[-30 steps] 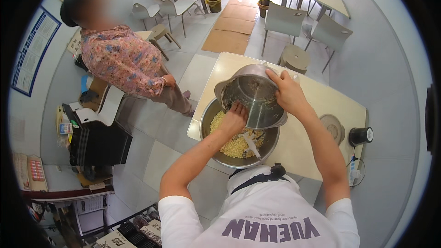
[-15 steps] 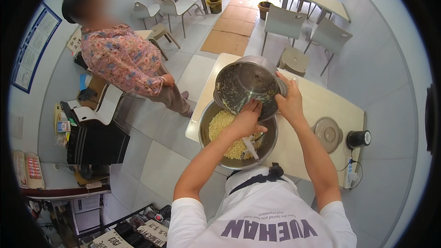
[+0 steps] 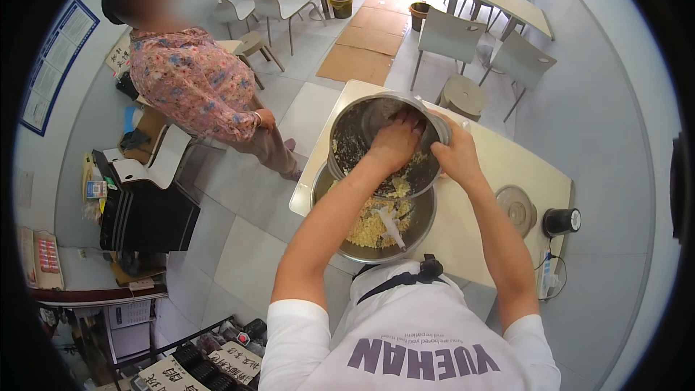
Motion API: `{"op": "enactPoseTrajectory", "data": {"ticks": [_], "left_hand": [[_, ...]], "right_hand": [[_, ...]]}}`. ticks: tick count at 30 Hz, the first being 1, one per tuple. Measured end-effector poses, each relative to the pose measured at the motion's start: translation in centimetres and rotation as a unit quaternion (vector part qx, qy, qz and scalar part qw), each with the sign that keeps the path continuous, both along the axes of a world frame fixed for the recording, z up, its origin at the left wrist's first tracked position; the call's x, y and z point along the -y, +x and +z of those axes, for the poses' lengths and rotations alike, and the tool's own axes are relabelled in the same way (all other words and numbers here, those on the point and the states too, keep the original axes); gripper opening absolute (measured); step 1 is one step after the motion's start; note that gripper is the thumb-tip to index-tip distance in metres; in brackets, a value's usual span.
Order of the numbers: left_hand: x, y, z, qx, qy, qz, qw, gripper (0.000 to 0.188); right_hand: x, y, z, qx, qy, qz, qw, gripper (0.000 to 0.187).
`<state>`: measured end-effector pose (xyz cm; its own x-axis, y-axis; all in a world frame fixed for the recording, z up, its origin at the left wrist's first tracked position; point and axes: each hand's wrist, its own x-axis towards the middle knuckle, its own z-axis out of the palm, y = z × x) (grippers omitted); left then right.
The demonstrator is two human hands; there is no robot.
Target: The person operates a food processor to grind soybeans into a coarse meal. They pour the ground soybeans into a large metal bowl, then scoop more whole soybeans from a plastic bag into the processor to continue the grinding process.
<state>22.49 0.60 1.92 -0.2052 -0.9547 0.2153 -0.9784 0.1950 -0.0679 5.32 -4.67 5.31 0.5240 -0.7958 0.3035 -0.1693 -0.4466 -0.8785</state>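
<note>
A metal pot [image 3: 350,117] is tilted over a wide metal bowl [image 3: 428,226], its mouth facing me. Bits of yellow grainy food stick to the pot's inner wall. My right hand [image 3: 457,153] grips the pot's right side, with the thumb at the rim. Inside the pot, my left hand [image 3: 397,145] reaches toward the bottom; its fingers are stretched against the metal and hold nothing I can see. Yellow grainy food [image 3: 365,232] lies in the bowl below, partly hidden by the pot and my left forearm. A white-handled utensil [image 3: 392,229] rests in that food.
The bowl stands at the near left part of a pale table [image 3: 478,206]. A round grey lid [image 3: 515,210] and a black cylindrical device [image 3: 561,222] with a cable are on its right. Beyond are a stool [image 3: 463,96] and chairs. A person [image 3: 195,87] stands at the left.
My left hand has gone deeper into the pot, toward its bottom. The pot has moved slightly left and down, its mouth turned more toward me. The standing person has shifted slightly.
</note>
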Motion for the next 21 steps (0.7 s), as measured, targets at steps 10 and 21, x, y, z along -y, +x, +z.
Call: {"op": "enactPoseTrajectory", "data": {"ticks": [10, 21], "left_hand": [[-0.9, 5.6, -0.8, 0.075, -0.084, 0.094, 0.989, 0.033], [-4.2, 5.1, -1.4, -0.009, 0.003, 0.15, 0.989, 0.034]], "right_hand": [[0.6, -0.1, 6.1, -0.101, -0.057, 0.027, 0.993, 0.056], [0.6, 1.7, 8.4, -0.151, -0.151, 0.055, 0.975, 0.052]]}}
